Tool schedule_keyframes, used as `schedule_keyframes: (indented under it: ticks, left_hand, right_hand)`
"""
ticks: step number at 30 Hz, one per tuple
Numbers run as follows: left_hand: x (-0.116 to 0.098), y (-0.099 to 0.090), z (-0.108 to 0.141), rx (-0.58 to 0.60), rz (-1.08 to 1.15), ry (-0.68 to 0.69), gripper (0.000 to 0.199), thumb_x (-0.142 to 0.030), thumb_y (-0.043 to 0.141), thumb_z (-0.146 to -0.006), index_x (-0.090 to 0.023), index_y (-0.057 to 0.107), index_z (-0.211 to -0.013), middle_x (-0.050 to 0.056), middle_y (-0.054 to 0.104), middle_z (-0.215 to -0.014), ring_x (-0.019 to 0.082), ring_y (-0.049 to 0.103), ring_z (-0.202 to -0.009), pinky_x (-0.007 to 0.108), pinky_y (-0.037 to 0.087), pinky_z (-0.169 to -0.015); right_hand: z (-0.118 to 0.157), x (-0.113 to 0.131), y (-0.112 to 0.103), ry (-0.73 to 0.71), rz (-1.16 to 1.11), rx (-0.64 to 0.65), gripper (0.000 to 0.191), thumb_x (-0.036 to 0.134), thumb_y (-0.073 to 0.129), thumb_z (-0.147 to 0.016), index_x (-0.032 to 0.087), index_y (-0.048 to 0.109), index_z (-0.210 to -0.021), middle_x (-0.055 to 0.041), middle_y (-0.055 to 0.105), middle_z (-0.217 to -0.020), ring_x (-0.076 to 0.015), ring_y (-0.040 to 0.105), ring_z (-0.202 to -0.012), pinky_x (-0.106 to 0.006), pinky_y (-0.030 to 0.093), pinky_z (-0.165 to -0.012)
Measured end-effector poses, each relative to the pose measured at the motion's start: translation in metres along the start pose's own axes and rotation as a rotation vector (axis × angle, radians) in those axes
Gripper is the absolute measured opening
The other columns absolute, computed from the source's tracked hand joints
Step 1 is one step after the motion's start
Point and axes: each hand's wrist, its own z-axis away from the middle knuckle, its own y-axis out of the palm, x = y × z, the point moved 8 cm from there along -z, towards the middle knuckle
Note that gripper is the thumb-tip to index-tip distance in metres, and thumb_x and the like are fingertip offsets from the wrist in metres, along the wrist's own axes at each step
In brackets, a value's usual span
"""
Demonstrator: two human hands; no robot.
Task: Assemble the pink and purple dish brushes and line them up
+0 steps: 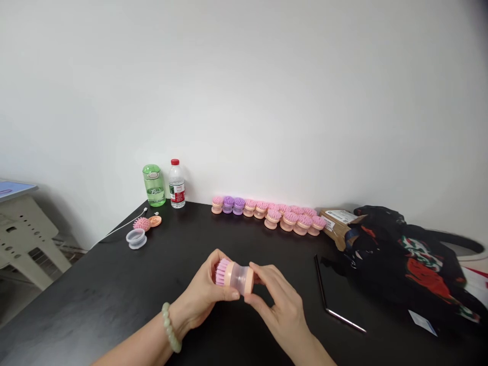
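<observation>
Dish brush [224, 272], clear reservoir [241, 279] empty-looking; left hand [200, 292], right hand [280, 310] gripping it, fingers closed around.

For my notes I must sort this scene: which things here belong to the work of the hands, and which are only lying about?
Belonging to the work: left hand, right hand, the pink-bristled brush with clear body they hold, row of similar brushes, loose pink bristle head, peach cap, clear cup.
Just lying about: green bottle, water bottle, white cable, flat black device, black patterned bag.
</observation>
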Motion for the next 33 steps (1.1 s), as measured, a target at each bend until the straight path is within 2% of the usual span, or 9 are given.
schedule_keyframes:
  ticks: [6,10,13,17,21,25,28,30,33]
  left_hand:
    - [-0.006,-0.003,-0.001,0.008,-0.217,0.121,0.054,-0.024,0.091,-0.054,-0.021,0.055,-0.094,-0.001,0.059,-0.087,0.013,0.05,-0.071,0.024,0.04,-0.062]
    - [-0.01,-0.003,-0.001,0.002,-0.345,0.209,0.051,-0.027,0.09,-0.056,-0.021,0.058,-0.095,0.001,0.059,-0.092,0.016,0.052,-0.077,0.026,0.042,-0.066]
    - [-0.008,-0.006,-0.001,-0.028,-0.377,0.203,0.049,-0.026,0.088,-0.057,-0.022,0.058,-0.095,0.001,0.059,-0.091,0.017,0.053,-0.078,0.027,0.042,-0.066]
    - [-0.006,-0.013,-0.003,-0.105,-0.374,0.174,0.049,-0.025,0.088,-0.058,-0.022,0.056,-0.096,0.0,0.06,-0.09,0.017,0.052,-0.077,0.026,0.04,-0.066]
    - [-0.004,-0.017,-0.006,-0.116,-0.292,0.166,0.051,-0.027,0.088,-0.057,-0.023,0.055,-0.095,-0.001,0.058,-0.087,0.016,0.051,-0.077,0.024,0.038,-0.064]
    - [-0.003,-0.016,-0.007,-0.096,-0.26,0.156,0.051,-0.025,0.088,-0.055,-0.023,0.055,-0.094,-0.001,0.059,-0.089,0.016,0.051,-0.077,0.024,0.038,-0.064]
    - [-0.004,-0.012,-0.006,-0.061,-0.251,0.143,0.05,-0.025,0.088,-0.056,-0.023,0.055,-0.094,-0.001,0.059,-0.088,0.016,0.051,-0.076,0.024,0.039,-0.064]
    - [-0.006,-0.008,-0.004,-0.014,-0.275,0.154,0.049,-0.025,0.088,-0.056,-0.022,0.057,-0.095,-0.001,0.06,-0.089,0.016,0.052,-0.075,0.025,0.04,-0.065]
    - [-0.013,-0.003,-0.001,0.029,-0.349,0.213,0.046,-0.024,0.088,-0.058,-0.021,0.061,-0.095,0.002,0.061,-0.097,0.017,0.054,-0.081,0.027,0.042,-0.07]
  right_hand:
    - [0.004,-0.021,0.016,0.338,-0.153,0.128,0.022,0.042,0.053,-0.094,0.022,0.061,-0.1,-0.002,0.068,-0.08,-0.0165,0.066,-0.066,-0.027,0.055,-0.062]
    - [0.009,-0.032,0.031,0.555,-0.315,0.229,0.029,0.049,0.047,-0.094,0.022,0.055,-0.088,0.0014,0.063,-0.065,-0.0152,0.063,-0.057,-0.024,0.051,-0.056]
    - [0.012,-0.038,0.037,0.641,-0.414,0.239,0.035,0.054,0.047,-0.093,0.021,0.057,-0.09,0.0013,0.063,-0.067,-0.0155,0.064,-0.06,-0.026,0.051,-0.06]
    - [0.019,-0.048,0.043,0.708,-0.491,0.21,0.038,0.054,0.049,-0.092,0.022,0.059,-0.109,-0.0026,0.068,-0.086,-0.0163,0.067,-0.067,-0.03,0.055,-0.067]
    - [0.02,-0.055,0.044,0.639,-0.503,0.153,0.043,0.048,0.061,-0.087,0.023,0.057,-0.121,-0.009,0.068,-0.111,-0.0228,0.07,-0.09,-0.035,0.058,-0.075]
    - [0.016,-0.053,0.04,0.572,-0.485,0.121,0.039,0.047,0.064,-0.085,0.022,0.061,-0.115,-0.0089,0.07,-0.106,-0.0239,0.07,-0.091,-0.034,0.059,-0.074]
    - [0.012,-0.046,0.035,0.547,-0.394,0.117,0.037,0.051,0.057,-0.088,0.022,0.062,-0.111,-0.0066,0.07,-0.099,-0.0217,0.068,-0.089,-0.032,0.057,-0.076]
    - [0.014,-0.044,0.038,0.6,-0.385,0.165,0.04,0.057,0.047,-0.093,0.021,0.063,-0.1,-0.0032,0.068,-0.078,-0.0183,0.066,-0.074,-0.031,0.055,-0.072]
    - [0.025,-0.049,0.053,0.807,-0.599,0.22,0.053,0.067,0.038,-0.092,0.019,0.057,-0.079,0.001,0.057,-0.058,-0.0136,0.057,-0.051,-0.026,0.051,-0.051]
